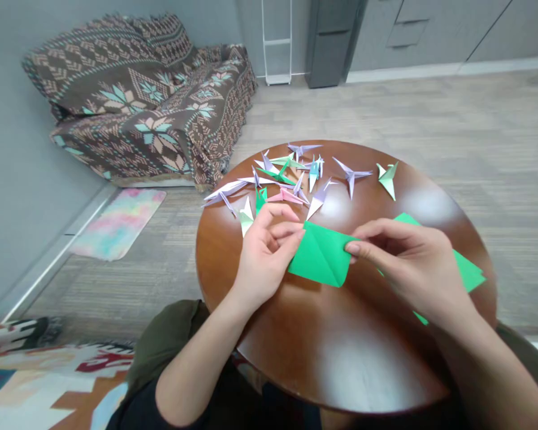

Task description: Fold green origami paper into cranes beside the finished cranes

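A folded green paper square (321, 255) is held just above the round wooden table (323, 352). My left hand (264, 254) pinches its left corner between thumb and fingers. My right hand (407, 263) pinches its right corner with thumb and forefinger. Under my right hand lies another flat green sheet (468, 272), partly hidden by the hand and wrist.
Several folded paper cranes (296, 176) in lilac, green, pink and white lie scattered on the far half of the table. A sofa with a patterned brown throw (147, 101) stands at the back left. A pastel mat (119, 221) lies on the floor.
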The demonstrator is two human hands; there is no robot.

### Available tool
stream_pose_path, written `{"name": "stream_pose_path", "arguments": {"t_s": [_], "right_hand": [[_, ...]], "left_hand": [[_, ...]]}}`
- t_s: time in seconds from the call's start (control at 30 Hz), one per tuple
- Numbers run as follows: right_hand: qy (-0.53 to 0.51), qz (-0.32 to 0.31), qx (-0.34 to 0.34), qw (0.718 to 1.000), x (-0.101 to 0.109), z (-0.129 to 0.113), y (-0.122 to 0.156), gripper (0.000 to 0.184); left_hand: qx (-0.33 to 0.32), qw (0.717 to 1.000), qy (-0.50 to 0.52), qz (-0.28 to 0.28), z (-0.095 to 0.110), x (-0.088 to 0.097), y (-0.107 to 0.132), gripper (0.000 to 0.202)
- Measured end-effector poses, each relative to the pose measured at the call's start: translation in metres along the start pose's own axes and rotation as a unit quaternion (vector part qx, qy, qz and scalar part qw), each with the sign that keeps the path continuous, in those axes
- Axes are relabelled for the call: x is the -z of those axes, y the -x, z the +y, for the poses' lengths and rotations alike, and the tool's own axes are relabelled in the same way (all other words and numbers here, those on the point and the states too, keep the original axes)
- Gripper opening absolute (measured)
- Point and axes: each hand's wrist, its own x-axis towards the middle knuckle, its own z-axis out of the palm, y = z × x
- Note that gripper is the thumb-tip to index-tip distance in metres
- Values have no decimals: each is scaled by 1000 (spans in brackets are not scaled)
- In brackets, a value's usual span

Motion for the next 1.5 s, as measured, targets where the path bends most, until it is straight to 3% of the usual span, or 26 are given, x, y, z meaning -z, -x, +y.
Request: {"name": "stream_pose_path", "arguments": {"t_s": [0.17,0.3,0.47,0.57,0.7,0.83,0.9,1.0,1.13,1.5], "right_hand": [[53,25,48,997,0,7,3,11],[69,19,94,993,1,8,3,11],[83,13,93,992,0,6,3,12],[87,20,83,993,0,6,3,12],[96,1,103,990,1,8,4,11],[99,-40,148,983,1,6,3,10],[91,-73,138,984,1,2,3,8],[52,-104,93,989,0,-2,4,7],[16,-90,72,993,-2,-3,6,7],[-23,-120,140,983,-3,-1,4,6]], "left_hand": [[-22,999,-45,-19,4,0,1,15],[-15,998,-18,-66,9,-1,3,19],[-56,995,-28,-83,11,-1,2,14],[-66,994,-48,-71,12,-1,1,15],[-24,999,-35,-26,8,-1,1,15],[-3,1000,-20,19,4,0,0,12],[3,999,-40,25,4,0,0,8],[16,998,-67,-4,5,-3,1,4],[-2,992,-108,-59,7,-6,4,4],[-97,959,-221,-150,8,-5,4,10]]}}
